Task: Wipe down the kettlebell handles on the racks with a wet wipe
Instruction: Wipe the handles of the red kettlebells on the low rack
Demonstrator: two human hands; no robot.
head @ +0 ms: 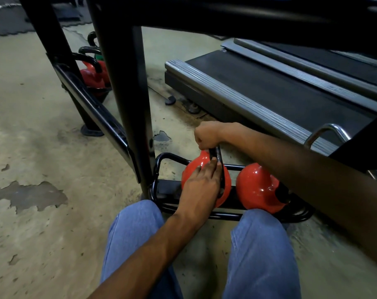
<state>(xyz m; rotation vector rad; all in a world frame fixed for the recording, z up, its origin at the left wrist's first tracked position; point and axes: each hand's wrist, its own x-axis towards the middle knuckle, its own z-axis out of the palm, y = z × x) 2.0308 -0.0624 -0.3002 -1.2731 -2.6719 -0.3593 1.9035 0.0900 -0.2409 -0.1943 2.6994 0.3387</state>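
Bottom rack [168, 192], near its left end: a red kettlebell [193, 169] with a black handle [218, 155]. The right hand [206, 135] is fisted round the far end of that handle (can't tell if a wipe is inside the fist). The left hand [201, 186] lies flat on the bell, fingers straight, tips touching the handle's side. A second kettlebell [256, 188] sits just beside it on the right, partly under the right forearm. Knees in blue jeans [261, 244] are right up against the rack, with a treadmill [269, 83] behind.
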